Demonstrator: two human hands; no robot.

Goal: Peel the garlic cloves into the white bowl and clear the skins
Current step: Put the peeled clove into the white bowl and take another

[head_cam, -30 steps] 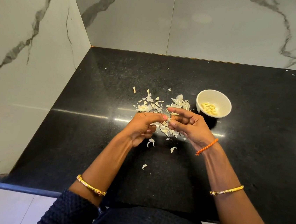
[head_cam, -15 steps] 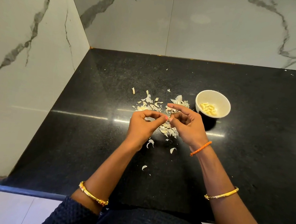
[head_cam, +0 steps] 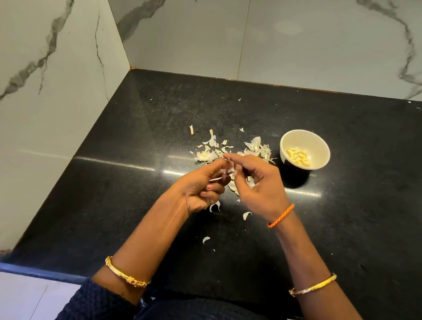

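My left hand point(head_cam: 201, 187) hovers over the counter point(head_cam: 132, 203) approx mid-depth, left of centre, fingers curled, thumb and forefinger pinching a garlic clove point(head_cam: 222, 175). It's small and mostly hidden; a thin pale sliver sticks out toward the left, so I'd judge its long axis runs roughly left-right, parallel to the front edge, but can't tell which end is the root. My right hand point(head_cam: 257, 183) meets it from the right, thumb and forefinger nipping skin at the clove's tip, other fingers loosely bent. Under and behind both hands, the skins point(head_cam: 213, 155) lie scattered, w/ a few strays nearer the front edge. Further right, well clear of the back edge, sits the white bowl point(head_cam: 320, 145) w/ peeled cloves point(head_cam: 298, 156) inside.

Risks, imo: the clove is slippery and tiny, so a hard pull could flick it into the skins; skin bits could also drift into the bowl, which is just beside the pile.
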